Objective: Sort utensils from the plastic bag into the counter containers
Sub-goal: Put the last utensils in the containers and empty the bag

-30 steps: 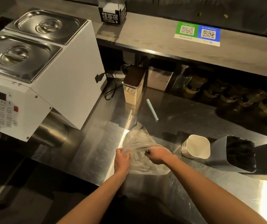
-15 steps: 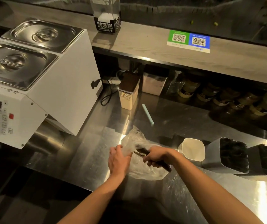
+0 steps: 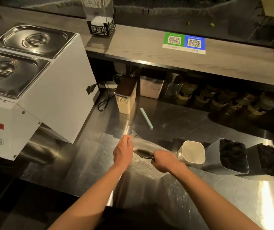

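Left grip point(image 3: 123, 151): lower centre — pinching the plastic bag point(image 3: 147, 144) edge.
Right grip point(image 3: 164, 161): curled round dark utensils point(image 3: 143, 153).
White container point(image 3: 192, 151): just right — on worktop point(image 3: 182, 123).

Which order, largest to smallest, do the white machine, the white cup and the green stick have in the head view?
1. white machine
2. white cup
3. green stick, though it lies farther away.

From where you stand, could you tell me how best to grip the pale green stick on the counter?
Probably pinch its middle from above, across its narrow width: the pale green stick lies flat and diagonal on the steel counter, with bare surface on both long sides.
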`<action>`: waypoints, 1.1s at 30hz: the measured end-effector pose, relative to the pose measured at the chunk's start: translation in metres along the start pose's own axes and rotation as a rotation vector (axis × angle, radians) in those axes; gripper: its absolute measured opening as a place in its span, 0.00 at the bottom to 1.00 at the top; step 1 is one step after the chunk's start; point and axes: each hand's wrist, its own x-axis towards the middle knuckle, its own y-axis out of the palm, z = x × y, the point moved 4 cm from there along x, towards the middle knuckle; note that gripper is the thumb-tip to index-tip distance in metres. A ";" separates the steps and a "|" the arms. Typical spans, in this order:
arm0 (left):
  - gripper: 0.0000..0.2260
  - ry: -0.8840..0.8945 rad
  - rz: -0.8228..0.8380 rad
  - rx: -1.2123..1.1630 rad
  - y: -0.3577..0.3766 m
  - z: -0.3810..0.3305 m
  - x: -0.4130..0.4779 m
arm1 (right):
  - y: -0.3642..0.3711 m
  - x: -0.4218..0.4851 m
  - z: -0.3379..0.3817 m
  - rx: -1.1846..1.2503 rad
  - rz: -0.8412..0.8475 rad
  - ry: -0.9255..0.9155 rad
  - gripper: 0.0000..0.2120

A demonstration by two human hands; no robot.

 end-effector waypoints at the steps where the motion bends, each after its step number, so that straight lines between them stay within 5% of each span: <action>1: 0.10 -0.018 0.010 0.007 0.000 0.000 0.004 | -0.001 0.000 -0.001 0.034 0.041 -0.022 0.13; 3: 0.11 -0.048 0.043 0.010 0.000 0.002 0.013 | 0.000 0.002 -0.006 0.180 0.067 -0.050 0.12; 9: 0.20 -0.052 0.153 0.194 0.011 0.008 0.029 | -0.007 0.014 -0.016 0.259 -0.204 -0.026 0.16; 17: 0.36 -0.221 0.204 0.208 0.031 0.031 0.036 | -0.009 0.039 -0.010 0.394 -0.217 0.038 0.11; 23: 0.19 -0.322 0.226 0.282 0.040 0.055 0.053 | 0.007 0.057 -0.004 0.623 -0.034 0.060 0.04; 28: 0.13 -0.306 0.297 0.314 0.037 0.059 0.051 | 0.012 0.074 -0.004 0.415 -0.099 0.155 0.07; 33: 0.17 -0.248 0.329 0.333 0.040 0.062 0.054 | 0.017 0.085 -0.004 0.314 -0.104 0.200 0.12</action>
